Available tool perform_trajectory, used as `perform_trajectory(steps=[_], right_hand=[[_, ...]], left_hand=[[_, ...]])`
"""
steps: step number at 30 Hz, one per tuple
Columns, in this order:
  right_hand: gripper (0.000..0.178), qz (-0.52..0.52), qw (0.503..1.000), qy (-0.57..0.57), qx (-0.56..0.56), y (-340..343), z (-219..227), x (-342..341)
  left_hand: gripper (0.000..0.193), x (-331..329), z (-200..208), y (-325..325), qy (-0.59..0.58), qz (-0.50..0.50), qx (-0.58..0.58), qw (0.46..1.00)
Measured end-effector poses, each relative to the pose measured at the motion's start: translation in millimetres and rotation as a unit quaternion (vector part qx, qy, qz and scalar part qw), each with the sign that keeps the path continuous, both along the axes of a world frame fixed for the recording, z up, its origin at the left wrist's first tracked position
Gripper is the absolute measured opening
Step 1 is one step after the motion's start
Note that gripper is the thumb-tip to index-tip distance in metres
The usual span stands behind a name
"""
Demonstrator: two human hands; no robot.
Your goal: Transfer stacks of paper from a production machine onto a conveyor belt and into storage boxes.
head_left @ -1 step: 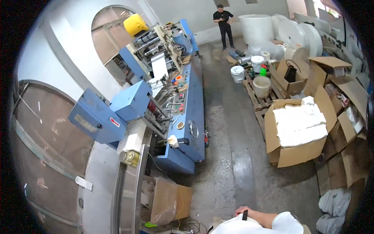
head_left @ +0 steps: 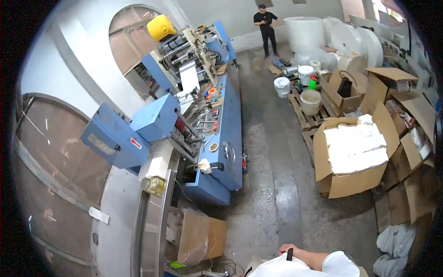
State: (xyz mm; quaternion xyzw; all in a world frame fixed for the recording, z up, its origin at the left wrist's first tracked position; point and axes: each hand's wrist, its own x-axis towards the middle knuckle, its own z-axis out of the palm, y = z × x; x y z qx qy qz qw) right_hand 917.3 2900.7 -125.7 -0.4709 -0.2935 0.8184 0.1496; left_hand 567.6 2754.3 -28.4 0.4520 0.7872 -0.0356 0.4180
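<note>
At the bottom edge, my right hand (head_left: 284,249) is held close in front of my body, with the bare forearm (head_left: 311,258) coming across from a white sleeve (head_left: 339,265). A black band (head_left: 290,254) crosses the wrist. Only the back of this hand shows; its fingers are mostly hidden, so what it holds, if anything, is unclear. My left hand is out of sight. Ahead on the left stands a long blue machine (head_left: 228,134) with rollers, loose tools and a white web (head_left: 188,78). An open carton (head_left: 353,185) full of white packs (head_left: 355,145) stands to the right.
A person in black (head_left: 266,30) stands at the far end. White buckets (head_left: 282,87), a wooden pallet (head_left: 307,122), more cartons (head_left: 404,203) and large white rolls (head_left: 353,44) line the right side. A metal-edged table (head_left: 161,221) and a plastic-covered box (head_left: 205,237) are at lower left.
</note>
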Motion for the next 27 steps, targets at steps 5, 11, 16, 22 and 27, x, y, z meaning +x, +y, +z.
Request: perform_trajectory(steps=[5,11,16,22,27], right_hand=[[0.014,-0.151,0.984,0.050,-0.084,-10,-4,14],[0.021,-0.183,0.972,0.103,-0.100,-2,11,38],[0.012,-0.210,0.975,-0.071,-0.034,25,27,42],[0.028,0.137,0.895,-0.372,0.204,80,56,63],[0.031,0.233,0.842,-0.445,0.197,166,68,62]], left_hand=[[0.036,11,10,13,-0.019,0.007,0.005,1.000],[0.041,9,-28,20,-0.062,0.004,0.020,0.998],[0.041,10,-62,52,-0.099,0.044,-0.041,0.993],[0.036,0,-81,117,-0.100,0.126,-0.045,0.986],[0.038,-12,-67,180,-0.116,0.138,-0.053,0.982]])
